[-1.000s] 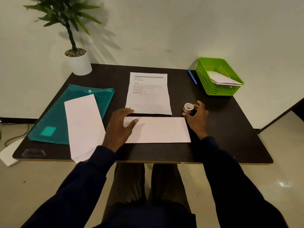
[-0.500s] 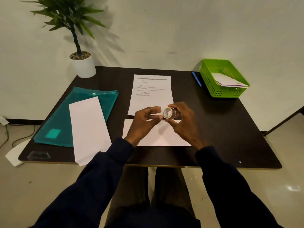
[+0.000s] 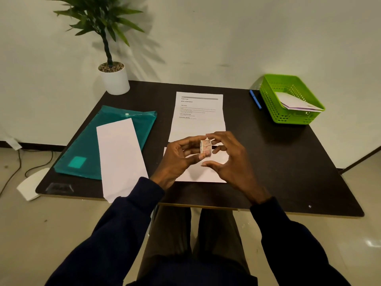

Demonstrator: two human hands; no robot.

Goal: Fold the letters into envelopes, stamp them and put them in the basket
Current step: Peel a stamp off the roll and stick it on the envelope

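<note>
Much of the envelope (image 3: 203, 172) under the hands was hidden by them; only its near edge and right part could be seen, flat on the dark table (image 3: 288, 162). The print on the letter (image 3: 199, 114), just beyond the hands, was too small to be read, and its near edge was covered by the fingers. The contents of the green basket (image 3: 274, 104), well off to the right and beyond the right hand, were only partly seen: white envelopes leaning inside it. A blue pen (image 3: 255, 99) was laid just beside the basket's left wall.

The stamp roll (image 3: 205, 147) was held between both hands, above the envelope. It was seen as a small, pale roll with reddish printing, its design too small to be made out. The left hand (image 3: 179, 157) was closed on it from the left, thumb and fingertips pinching it. The right hand (image 3: 231, 159) was curled round it from the right, fingertips at the roll's top; whether it truly gripped could not be told.

To the left of the left hand a second white envelope (image 3: 120, 153) was laid partly over a teal folder (image 3: 86, 149), its near end overhanging the table edge. A potted plant (image 3: 114, 77) was set at the far left corner.
</note>
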